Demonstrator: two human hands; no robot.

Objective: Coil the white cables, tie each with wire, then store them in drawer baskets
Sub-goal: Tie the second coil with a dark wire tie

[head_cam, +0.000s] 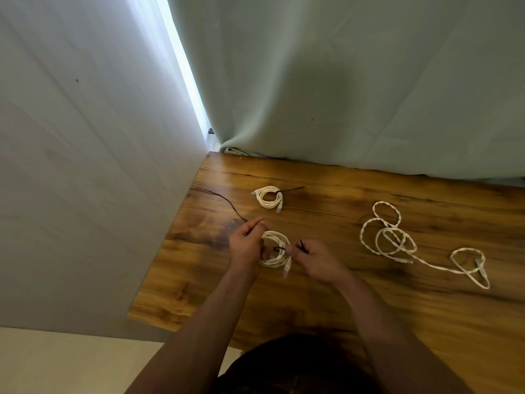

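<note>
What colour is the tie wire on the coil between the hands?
Dark, nearly black tie wire, clearest in the head view.

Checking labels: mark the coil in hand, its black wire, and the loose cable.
coil in hand (274, 234), head view, top of loop.
black wire (279, 248), head view, where it crosses the coil.
loose cable (397, 242), head view, crossed loops.

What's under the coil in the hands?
Bare wooden table shows through and around the coil. The left hand covers the coil's left side, the right hand pinches the dark wire on its right; whether the coil touches the table cannot be told.
</note>
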